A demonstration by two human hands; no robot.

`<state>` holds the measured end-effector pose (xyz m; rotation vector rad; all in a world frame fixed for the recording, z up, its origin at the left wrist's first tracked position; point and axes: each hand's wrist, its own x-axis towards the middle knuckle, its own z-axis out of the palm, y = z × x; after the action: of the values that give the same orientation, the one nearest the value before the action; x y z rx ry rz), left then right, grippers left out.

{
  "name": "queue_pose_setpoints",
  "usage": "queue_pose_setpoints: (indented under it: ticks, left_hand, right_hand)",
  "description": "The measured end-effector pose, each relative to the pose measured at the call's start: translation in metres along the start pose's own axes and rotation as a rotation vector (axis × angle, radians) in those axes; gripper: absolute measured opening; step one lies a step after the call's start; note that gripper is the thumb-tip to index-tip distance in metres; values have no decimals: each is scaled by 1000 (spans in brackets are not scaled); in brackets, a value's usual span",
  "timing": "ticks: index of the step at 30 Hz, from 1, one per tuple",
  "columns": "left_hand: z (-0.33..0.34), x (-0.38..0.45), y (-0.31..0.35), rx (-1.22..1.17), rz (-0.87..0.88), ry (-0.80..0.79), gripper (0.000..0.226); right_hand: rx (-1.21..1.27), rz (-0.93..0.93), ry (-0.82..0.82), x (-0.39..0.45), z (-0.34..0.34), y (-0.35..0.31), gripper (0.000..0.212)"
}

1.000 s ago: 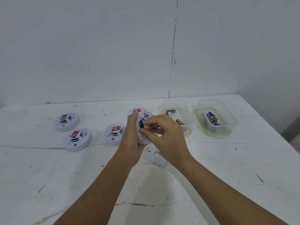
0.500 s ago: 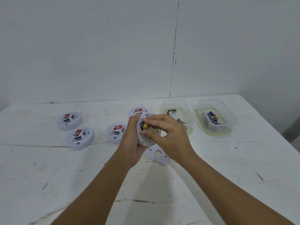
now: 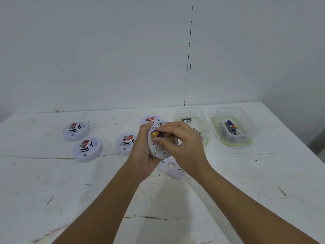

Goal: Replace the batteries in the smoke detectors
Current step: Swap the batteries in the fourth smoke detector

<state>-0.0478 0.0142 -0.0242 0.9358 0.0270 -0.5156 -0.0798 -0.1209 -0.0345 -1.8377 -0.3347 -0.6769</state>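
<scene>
My left hand grips a round white smoke detector tilted on edge above the table, its open back facing me. Blue and gold batteries sit in its compartment. My right hand covers the detector's right half, with fingertips and thumb pinched on a gold-ended battery there. Beneath my hands a white cover plate lies flat on the table. Several other white smoke detectors rest face up: two at the left, one beside my left hand, one behind it.
Two clear plastic tubs stand at the back right: the nearer tub holds black batteries, the far tub holds blue and gold ones. The white table is scuffed and cracked. A wall rises behind; the table's edge runs down the right.
My right fingers have shifted across the detector's back, from its upper left toward its right side. The detector has tilted slightly. The camera view has crept a little to the left.
</scene>
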Motion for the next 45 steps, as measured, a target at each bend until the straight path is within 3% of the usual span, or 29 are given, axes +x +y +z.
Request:
queue_pose_setpoints:
  ticks: [5,12,17,24,39,45]
  left_hand:
    - [3,1,-1,-33,-8,5,40]
    - [2,4,-5,-19,18,22,41]
    - [0,7,-8,11,75,79,44]
    - [0,12,-3,72,99,139,45]
    - [-5,13,-5,184,86,158,45]
    - [-8,9,-7,234,77,150,40]
  right_hand:
    - [-93,-55,10,2,3,1,24]
    - [-50,47,57,-3,12,1,20]
    - [232,354,61,0,14,-2,24]
    - [433,605,144,6,17,-10,53]
    - [576,876,47,17,11,3,82]
    - [684,951,-5,17,6,11,80]
